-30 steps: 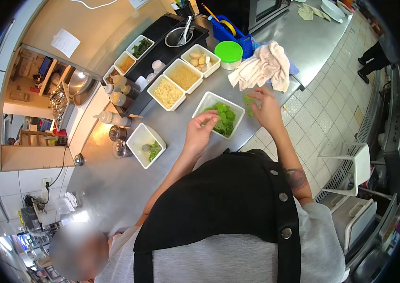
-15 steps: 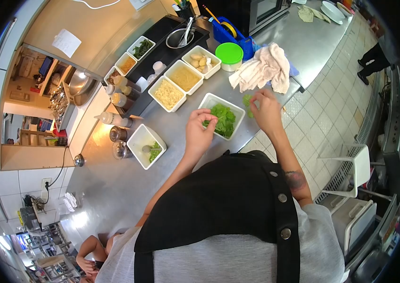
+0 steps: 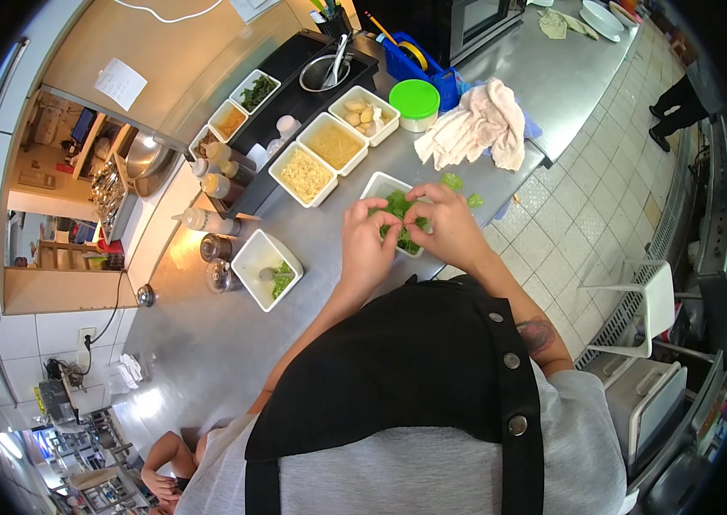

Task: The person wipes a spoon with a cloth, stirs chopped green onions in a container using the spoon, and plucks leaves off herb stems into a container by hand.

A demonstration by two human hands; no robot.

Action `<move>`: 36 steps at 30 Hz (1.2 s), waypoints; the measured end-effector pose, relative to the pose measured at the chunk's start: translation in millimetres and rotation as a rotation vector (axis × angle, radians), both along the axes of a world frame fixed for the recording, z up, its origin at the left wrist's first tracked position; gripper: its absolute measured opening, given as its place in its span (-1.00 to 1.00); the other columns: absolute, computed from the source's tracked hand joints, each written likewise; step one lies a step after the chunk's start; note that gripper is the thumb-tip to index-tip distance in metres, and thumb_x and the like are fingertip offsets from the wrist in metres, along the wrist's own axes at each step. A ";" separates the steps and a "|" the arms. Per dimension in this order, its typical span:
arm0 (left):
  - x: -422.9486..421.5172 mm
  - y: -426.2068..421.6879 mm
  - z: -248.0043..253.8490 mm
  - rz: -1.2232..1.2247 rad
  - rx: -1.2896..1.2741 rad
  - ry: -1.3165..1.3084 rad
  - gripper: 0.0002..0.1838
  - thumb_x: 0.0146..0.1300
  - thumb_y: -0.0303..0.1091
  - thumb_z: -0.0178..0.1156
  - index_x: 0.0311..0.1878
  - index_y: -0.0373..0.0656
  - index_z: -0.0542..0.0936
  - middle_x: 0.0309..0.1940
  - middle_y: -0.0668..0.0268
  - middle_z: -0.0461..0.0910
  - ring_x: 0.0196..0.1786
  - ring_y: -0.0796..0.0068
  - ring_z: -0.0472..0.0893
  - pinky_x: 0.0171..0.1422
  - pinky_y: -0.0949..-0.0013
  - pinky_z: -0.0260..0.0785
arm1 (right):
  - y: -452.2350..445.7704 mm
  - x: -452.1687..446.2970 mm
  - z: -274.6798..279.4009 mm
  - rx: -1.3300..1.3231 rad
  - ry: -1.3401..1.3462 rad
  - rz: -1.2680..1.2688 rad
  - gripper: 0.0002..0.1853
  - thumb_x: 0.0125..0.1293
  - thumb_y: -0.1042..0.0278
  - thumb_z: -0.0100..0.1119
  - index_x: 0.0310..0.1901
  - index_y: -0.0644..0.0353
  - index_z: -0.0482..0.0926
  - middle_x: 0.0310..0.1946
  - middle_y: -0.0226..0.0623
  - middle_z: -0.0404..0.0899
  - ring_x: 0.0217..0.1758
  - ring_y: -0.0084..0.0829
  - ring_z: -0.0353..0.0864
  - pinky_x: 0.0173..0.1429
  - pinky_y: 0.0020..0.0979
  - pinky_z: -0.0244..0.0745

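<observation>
Over a white tub point(image 3: 378, 182) of leafy green herbs point(image 3: 399, 204), my two hands meet with pinched fingers. My left hand point(image 3: 368, 242) is closed on a thin herb sprig, mostly hidden by the fingertips. Right beside it, my right hand point(image 3: 449, 230) pinches at the same sprig. Loose herb leaves point(image 3: 452, 181) lie on the counter just beyond my right hand, near its edge. To the left stands another white tub point(image 3: 252, 268) with some green pieces and a spoon-like utensil in it.
Tubs of chopped pale food point(image 3: 302, 176), shreds in liquid point(image 3: 332, 144) and peeled pieces point(image 3: 362, 112) stand behind my hands. Nearby are a green-lidded tub point(image 3: 415, 99), a crumpled cloth point(image 3: 477, 126), squeeze bottles point(image 3: 209, 221) and jars. Another person point(image 3: 681, 103) stands at far right.
My right hand has moved left from the loose leaves at the counter edge to meet my left hand over the herb tub. My left hand has shifted slightly right.
</observation>
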State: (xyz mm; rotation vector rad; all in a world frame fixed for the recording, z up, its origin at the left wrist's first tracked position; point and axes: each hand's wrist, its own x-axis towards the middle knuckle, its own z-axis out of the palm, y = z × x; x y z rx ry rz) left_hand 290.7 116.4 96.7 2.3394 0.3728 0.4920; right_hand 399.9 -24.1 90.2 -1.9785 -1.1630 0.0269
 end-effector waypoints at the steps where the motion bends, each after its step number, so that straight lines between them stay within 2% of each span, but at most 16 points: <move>1: -0.1 -0.5 0.0 -0.007 0.009 -0.004 -0.94 0.14 -0.48 0.33 -0.31 -0.17 0.66 0.08 0.18 0.53 0.19 0.05 0.44 0.31 0.12 0.27 | 0.3 0.0 -0.4 0.007 -0.007 0.004 -0.95 0.04 0.37 0.34 -0.44 0.06 0.66 -0.04 -0.41 0.57 0.10 -0.24 0.52 0.06 -0.12 0.38; 6: 0.2 -3.9 0.1 -0.029 0.005 -0.046 -0.93 0.11 -0.51 0.32 -0.31 -0.18 0.65 0.06 0.18 0.53 0.18 0.05 0.44 0.31 0.13 0.27 | 6.3 2.8 -7.2 0.087 0.065 0.029 -0.93 -0.01 0.36 0.36 -0.48 0.10 0.65 -0.13 -0.36 0.59 0.01 -0.21 0.56 0.00 -0.15 0.43; 9: -0.9 -1.8 -1.2 -0.022 0.040 -0.092 -0.92 0.09 -0.53 0.32 -0.33 -0.20 0.63 0.04 0.16 0.53 0.18 0.04 0.44 0.30 0.12 0.28 | 12.3 2.8 -17.3 0.207 0.285 0.031 -0.91 -0.03 0.37 0.35 -0.51 0.14 0.64 -0.18 -0.31 0.60 -0.04 -0.16 0.59 -0.01 -0.16 0.47; 12: 0.6 3.4 -9.8 -0.037 0.090 -0.140 -0.91 0.05 -0.56 0.33 -0.37 -0.21 0.62 0.01 0.12 0.54 0.18 0.01 0.46 0.28 0.10 0.29 | 17.0 6.5 -38.3 0.229 0.292 -0.071 -0.91 -0.03 0.35 0.34 -0.48 0.13 0.67 -0.20 -0.27 0.61 -0.06 -0.12 0.60 0.03 -0.17 0.49; 14: -3.0 6.0 -12.9 -0.003 0.072 -0.136 -0.92 0.04 -0.54 0.34 -0.38 -0.20 0.63 -0.01 0.13 0.56 0.16 0.02 0.48 0.28 0.09 0.30 | 13.9 8.1 -39.3 0.123 0.183 -0.087 -0.90 -0.01 0.28 0.35 -0.45 0.06 0.72 -0.16 -0.29 0.60 -0.01 -0.15 0.59 0.03 -0.14 0.48; 16: -6.0 7.4 -14.6 0.037 0.023 -0.093 -0.94 0.06 -0.51 0.35 -0.38 -0.20 0.65 -0.02 0.15 0.56 0.15 0.04 0.49 0.28 0.09 0.29 | 10.3 4.0 -20.8 -0.256 0.129 -0.088 -0.83 0.07 0.27 0.34 -0.28 0.03 0.76 -0.02 -0.25 0.58 0.13 -0.17 0.54 0.14 -0.11 0.43; 18: -5.4 5.4 -15.7 0.055 0.005 -0.055 -0.95 0.08 -0.49 0.35 -0.38 -0.20 0.66 0.00 0.15 0.57 0.15 0.07 0.50 0.28 0.12 0.30 | 11.7 1.5 -23.3 -0.330 0.125 -0.073 -0.77 0.13 0.22 0.31 -0.17 0.03 0.76 0.02 -0.29 0.57 0.19 -0.19 0.48 0.17 -0.04 0.38; 21: -5.5 5.1 -9.6 0.087 -0.019 -0.026 -0.95 0.12 -0.48 0.35 -0.37 -0.21 0.68 0.02 0.15 0.57 0.14 0.12 0.53 0.28 0.18 0.31 | 10.0 -2.3 -21.2 -0.189 0.145 -0.083 -0.73 0.15 0.26 0.32 -0.11 0.08 0.74 0.01 -0.26 0.57 0.12 -0.16 0.53 0.12 -0.10 0.43; 25: -5.7 9.0 -15.3 0.085 -0.183 0.026 -0.94 0.17 -0.44 0.35 -0.36 -0.21 0.69 0.06 0.19 0.57 0.14 0.20 0.54 0.28 0.21 0.30 | 7.8 0.8 -12.4 0.081 0.226 0.152 -0.76 0.08 0.31 0.40 -0.19 0.16 0.72 -0.16 -0.18 0.63 -0.10 -0.11 0.63 -0.03 -0.19 0.53; 29: -3.2 15.8 -27.1 0.028 -0.448 0.008 -0.90 0.23 -0.41 0.35 -0.37 -0.21 0.69 0.09 0.22 0.56 0.14 0.31 0.54 0.28 0.26 0.30 | 1.4 1.5 -8.0 0.074 0.160 0.072 -0.81 0.07 0.24 0.40 -0.29 0.08 0.72 -0.27 -0.24 0.65 -0.09 -0.10 0.63 -0.01 -0.11 0.51; 32: 1.3 16.5 -23.2 0.004 -0.362 0.049 -0.88 0.24 -0.40 0.34 -0.38 -0.23 0.69 0.09 0.21 0.56 0.14 0.34 0.54 0.27 0.29 0.30 | 2.9 0.0 -16.6 0.160 0.128 0.019 -0.86 0.08 0.22 0.40 -0.35 0.04 0.72 -0.24 -0.29 0.66 -0.10 -0.14 0.63 -0.02 -0.11 0.47; 36: 8.2 15.9 -18.6 -0.027 -0.426 0.102 -0.88 0.25 -0.39 0.34 -0.36 -0.24 0.70 0.09 0.20 0.56 0.14 0.36 0.54 0.25 0.32 0.30 | -4.1 0.7 -6.6 0.156 0.017 -0.024 -0.87 0.06 0.31 0.43 -0.36 0.10 0.71 -0.29 -0.29 0.64 -0.17 -0.18 0.63 -0.09 -0.20 0.52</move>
